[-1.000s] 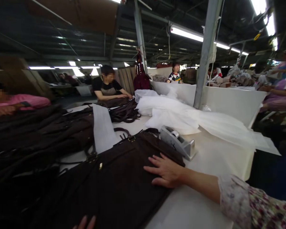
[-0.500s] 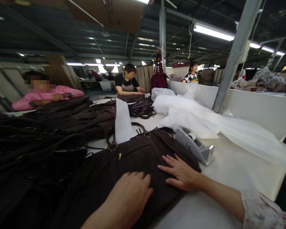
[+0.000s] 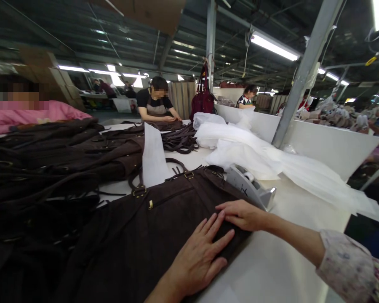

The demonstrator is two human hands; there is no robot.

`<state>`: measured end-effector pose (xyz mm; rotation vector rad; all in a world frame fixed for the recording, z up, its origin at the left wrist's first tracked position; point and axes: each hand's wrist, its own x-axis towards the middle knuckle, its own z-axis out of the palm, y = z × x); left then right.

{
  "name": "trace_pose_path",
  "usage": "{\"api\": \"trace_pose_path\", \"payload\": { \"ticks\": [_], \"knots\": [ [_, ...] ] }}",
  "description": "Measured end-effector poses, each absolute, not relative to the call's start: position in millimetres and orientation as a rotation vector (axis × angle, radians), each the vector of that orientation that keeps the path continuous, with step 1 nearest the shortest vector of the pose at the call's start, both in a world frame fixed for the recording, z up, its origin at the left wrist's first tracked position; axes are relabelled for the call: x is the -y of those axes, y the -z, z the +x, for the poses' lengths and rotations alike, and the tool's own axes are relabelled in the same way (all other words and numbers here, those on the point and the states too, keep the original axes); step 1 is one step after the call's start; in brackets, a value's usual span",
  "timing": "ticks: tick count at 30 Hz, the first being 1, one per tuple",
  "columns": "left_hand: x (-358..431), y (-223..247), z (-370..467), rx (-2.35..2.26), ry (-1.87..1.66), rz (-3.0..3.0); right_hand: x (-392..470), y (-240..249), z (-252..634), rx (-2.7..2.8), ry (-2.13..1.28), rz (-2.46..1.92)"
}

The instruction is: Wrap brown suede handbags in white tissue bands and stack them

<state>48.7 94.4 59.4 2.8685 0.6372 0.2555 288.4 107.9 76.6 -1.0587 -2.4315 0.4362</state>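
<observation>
A dark brown handbag (image 3: 173, 214) lies flat on the white table in front of me, its strap handle (image 3: 176, 162) towards the far side and a zip with a yellowish pull (image 3: 150, 204) on its upper face. My left hand (image 3: 198, 254) rests palm down on the bag, fingers stretched out. Close to its fingertips, my right hand (image 3: 244, 214) lies on the bag's right part with fingers extended; its underside is hidden. A grey tape dispenser (image 3: 248, 187) stands just beyond my right hand, against the bag's right end.
Dark bags (image 3: 91, 153) are heaped on the left. White foam sheets (image 3: 255, 153) spread across the back right, and one sheet (image 3: 154, 155) stands up behind the bag. Two co-workers (image 3: 158, 101) (image 3: 34, 111) sit across the table. A metal post (image 3: 298, 88) rises at the right.
My left hand has moved right and forward and flattened onto the bag. My right hand has brought its spread fingers together. The view has turned slightly to the right.
</observation>
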Motion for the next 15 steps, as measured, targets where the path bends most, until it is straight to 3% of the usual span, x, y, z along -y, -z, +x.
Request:
{"api": "trace_pose_path", "payload": {
  "ticks": [5, 8, 15],
  "knots": [
    [-96, -53, 50, -0.636, -0.271, 2.863, -80, -130, 329, 2.023, 0.062, -1.754],
    [-96, -52, 50, -0.639, -0.264, 2.865, -75, -126, 339, 2.057, -0.149, -2.091],
    [-95, -53, 49, -0.649, -0.250, 2.877, -99, -107, 319, 1.993, -0.383, -2.091]
  ]
}}
